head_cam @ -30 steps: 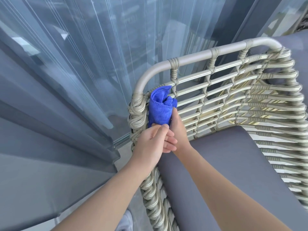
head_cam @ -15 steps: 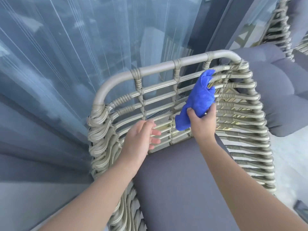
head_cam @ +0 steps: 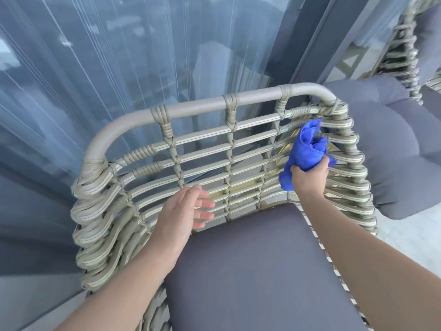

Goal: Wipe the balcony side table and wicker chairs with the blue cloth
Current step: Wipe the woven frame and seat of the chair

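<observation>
The bunched bright-blue microfibre cloth (head_cam: 306, 151) sits against the inner right corner of the beige woven wicker chair (head_cam: 229, 144), pressed to the horizontal strands just below the rounded tubular top rail; my right hand (head_cam: 310, 179) grips its lower part, fingers and thumb curled round the wad, a loose blue tail hanging out beside my thumb and the crumpled upper end reaching up toward the corner lashings; my left hand (head_cam: 185, 209) holds nothing, its fingers spread and relaxed, hovering just in front of the lower middle strands of the backrest, though I cannot tell whether the fingertips touch them; beneath both forearms lies the flat grey seat cushion (head_cam: 257, 271) of this chair; behind the backrest hang sheer pale curtains behind glass (head_cam: 119, 68); to the right, just beside the chair's arm, lies a padded grey tufted cushion (head_cam: 393, 151), and beyond it the woven side of a second wicker chair (head_cam: 403, 51).
</observation>
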Tool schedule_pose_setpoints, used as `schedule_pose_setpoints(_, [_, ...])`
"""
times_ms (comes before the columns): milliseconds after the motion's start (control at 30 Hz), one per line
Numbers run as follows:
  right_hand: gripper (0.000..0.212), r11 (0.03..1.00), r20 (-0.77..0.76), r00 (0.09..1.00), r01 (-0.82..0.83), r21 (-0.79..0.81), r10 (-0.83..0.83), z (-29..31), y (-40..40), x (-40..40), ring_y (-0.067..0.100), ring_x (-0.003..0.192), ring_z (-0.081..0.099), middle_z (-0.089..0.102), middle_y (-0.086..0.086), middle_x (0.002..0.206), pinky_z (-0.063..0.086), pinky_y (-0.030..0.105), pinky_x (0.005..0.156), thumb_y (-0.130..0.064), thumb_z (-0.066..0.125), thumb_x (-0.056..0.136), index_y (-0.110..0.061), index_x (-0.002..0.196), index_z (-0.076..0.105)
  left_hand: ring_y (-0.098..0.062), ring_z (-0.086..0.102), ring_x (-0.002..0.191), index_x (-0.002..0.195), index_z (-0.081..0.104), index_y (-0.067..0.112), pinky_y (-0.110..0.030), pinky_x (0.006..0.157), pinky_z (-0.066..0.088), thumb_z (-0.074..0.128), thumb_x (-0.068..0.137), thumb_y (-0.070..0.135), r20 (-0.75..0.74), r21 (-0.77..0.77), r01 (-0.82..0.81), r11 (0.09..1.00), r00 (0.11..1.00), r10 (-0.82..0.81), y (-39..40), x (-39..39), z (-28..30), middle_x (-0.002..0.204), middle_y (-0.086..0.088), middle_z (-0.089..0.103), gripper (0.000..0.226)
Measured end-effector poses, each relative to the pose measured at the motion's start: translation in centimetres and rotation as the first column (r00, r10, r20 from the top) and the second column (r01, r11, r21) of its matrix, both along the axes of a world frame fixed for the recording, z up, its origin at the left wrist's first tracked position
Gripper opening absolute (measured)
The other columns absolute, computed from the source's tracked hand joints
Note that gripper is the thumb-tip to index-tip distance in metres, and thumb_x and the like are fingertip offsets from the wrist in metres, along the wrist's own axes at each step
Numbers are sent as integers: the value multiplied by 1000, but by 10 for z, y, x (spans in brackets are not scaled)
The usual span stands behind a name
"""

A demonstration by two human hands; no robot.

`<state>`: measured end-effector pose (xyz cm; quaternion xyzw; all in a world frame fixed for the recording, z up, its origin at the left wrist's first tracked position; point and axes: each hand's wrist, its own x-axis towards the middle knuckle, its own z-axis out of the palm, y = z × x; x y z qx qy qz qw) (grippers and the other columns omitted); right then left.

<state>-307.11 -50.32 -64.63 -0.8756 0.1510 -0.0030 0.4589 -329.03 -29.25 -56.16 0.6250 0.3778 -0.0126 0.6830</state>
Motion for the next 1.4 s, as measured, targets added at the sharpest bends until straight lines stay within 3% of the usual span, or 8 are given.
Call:
schedule_pose_setpoints(100, [70,995,-54,994,-93,40,95,-1,6,6,34,112,52,46,17,138,45,45,100,-11,71,83,-12,144,38,-29,76,89,106,72,11,-54,96,56,46,107,33,-2,-1,3,1000,1000,-3,3,6,-1,96,-4,79,34])
schedule_pose_setpoints(333, [68,976,-91,972,-214,28,215,-10,18,-6,37,111,58,58,10,125,50,49,96,-29,66,69,-18,132,42,-32,75,91,106,72,8,-50,89,57,46,108,32,9,6,-15,1000,1000,15,8,5,-4,95,-6,79,35])
schedule_pose_setpoints(633, [66,970,-50,972,-226,90,231,-18,54,-44,34,111,55,53,9,126,50,54,97,-31,65,66,-19,127,41,-25,75,81,104,72,9,-44,82,57,46,107,31,5,19,23,1000,1000,-23,14,-15,-8,94,-6,79,34])
schedule_pose_setpoints(900, [68,956,-12,964,-261,130,265,-30,103,-93,34,112,53,53,10,124,48,49,98,-33,66,64,-16,125,42,-25,74,80,104,71,8,-40,78,55,46,107,30,-4,5,29,1000,1000,-29,30,-36,-9,94,-6,79,34])
schedule_pose_setpoints(1100, [60,930,-30,952,-290,224,305,-32,131,-124,28,103,56,57,3,119,45,36,83,-31,67,69,-23,122,41,-20,73,75,99,71,12,-36,73,54,46,107,29,10,0,22,1000,1000,-22,43,-51,-9,91,-6,79,32])
schedule_pose_setpoints(1267, [63,917,-29,936,-338,210,352,-34,162,-157,29,104,56,55,5,119,51,49,91,-35,66,67,-19,123,40,-19,73,75,101,70,11,-36,75,54,46,107,30,20,-26,9,1000,1000,-9,50,-65,-7,93,-7,79,31])
schedule_pose_setpoints(1400, [60,897,-14,925,-364,249,379,-35,182,-179,29,102,56,56,7,115,51,52,90,-31,67,68,-19,121,42,-20,73,74,99,70,11,-39,77,53,46,107,29,26,-36,2,999,1000,-1,56,-75,-3,91,-6,79,30])
